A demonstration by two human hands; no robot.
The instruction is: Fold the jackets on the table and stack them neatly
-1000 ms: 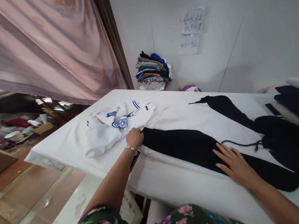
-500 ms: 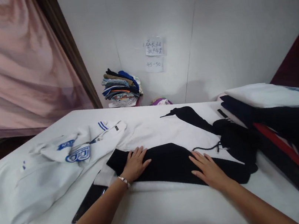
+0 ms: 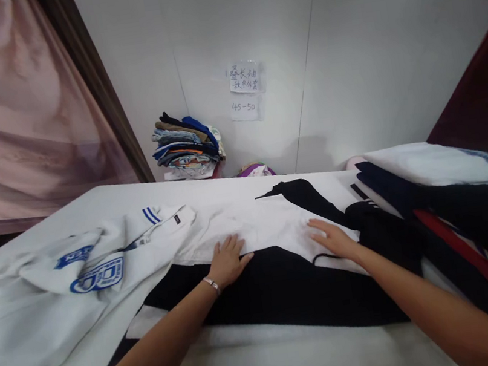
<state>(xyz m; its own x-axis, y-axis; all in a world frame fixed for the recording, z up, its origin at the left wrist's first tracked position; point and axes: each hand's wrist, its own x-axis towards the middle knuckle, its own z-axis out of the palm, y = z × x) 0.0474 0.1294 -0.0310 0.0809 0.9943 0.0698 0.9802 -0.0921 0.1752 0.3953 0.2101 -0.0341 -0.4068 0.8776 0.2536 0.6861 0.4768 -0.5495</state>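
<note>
A white and black hoodie point(image 3: 272, 218) lies spread across the white table in front of me, its dark hood point(image 3: 381, 226) toward the right. One black sleeve point(image 3: 296, 288) is laid lengthwise along the near side; the far black sleeve point(image 3: 305, 193) points away to the back. My left hand point(image 3: 228, 262) rests flat on the edge between the black sleeve and the white body, fingers stretched. Over the white body by the black drawstring point(image 3: 326, 256), my right hand point(image 3: 334, 240) is open with fingers apart; whether it touches the cloth I cannot tell.
To the left lies a rumpled white jacket point(image 3: 144, 254) with blue lettering. Folded clothes point(image 3: 433, 162) are piled at the right. Behind the white table point(image 3: 104, 198), another clothes stack point(image 3: 186, 146) stands by the wall, below and left of handwritten paper signs point(image 3: 245, 79).
My right hand has moved from the near black sleeve up onto the white body. My left hand stays near the sleeve's far edge. The view has shifted slightly.
</note>
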